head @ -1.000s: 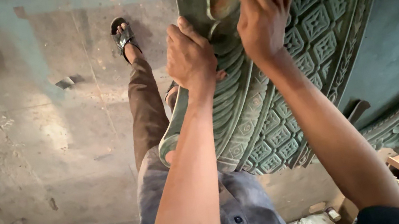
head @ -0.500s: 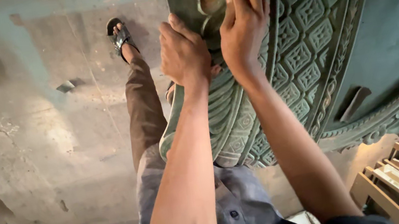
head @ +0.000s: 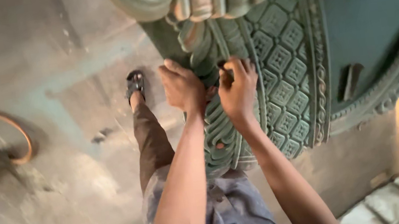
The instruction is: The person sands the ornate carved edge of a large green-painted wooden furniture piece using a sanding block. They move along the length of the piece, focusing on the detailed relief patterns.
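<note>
While both press carved green panel (head: 275, 53), left hand (head: 182, 85) curled on edge, right hand (head: 238, 88) pinching relief.

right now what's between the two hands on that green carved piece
In the head view, only a narrow strip of the green carved piece, its leaf-like ribbed moulding, shows between the left hand and the right hand; nothing else lies there.

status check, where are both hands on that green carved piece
Left hand and right hand both pressed on the green carved ornamental panel, side by side. Grip unclear. Nothing between hands and carving.
</note>
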